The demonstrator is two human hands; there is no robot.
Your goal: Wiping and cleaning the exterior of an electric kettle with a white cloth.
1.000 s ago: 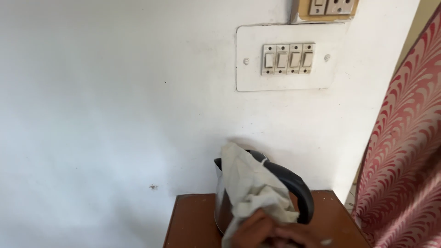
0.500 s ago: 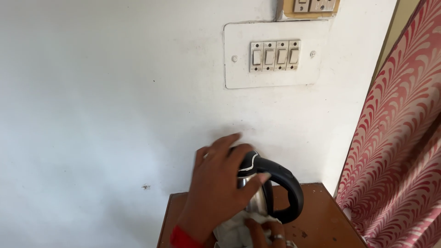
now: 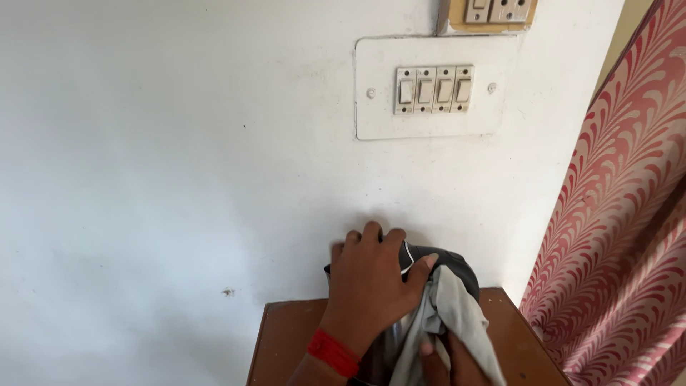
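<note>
A black and steel electric kettle (image 3: 449, 263) stands on a small brown wooden table (image 3: 286, 339) against a white wall. My left hand (image 3: 368, 282), with a red thread at the wrist, lies flat over the kettle's lid and grips its top. My right hand (image 3: 446, 361) shows only partly at the bottom edge, closed on a pale grey cloth (image 3: 454, 322) that is pressed to the kettle's side near the black handle. Most of the kettle's body is hidden behind my hands and the cloth.
A white switch plate (image 3: 432, 89) with several switches sits on the wall above, with a socket plate (image 3: 493, 11) over it. A red and cream patterned curtain (image 3: 622, 229) hangs at the right, close to the table's edge.
The cloth, draped over the kettle a second ago, is now bunched at its side. My left hand came in and settled on the lid. The view shifted slightly.
</note>
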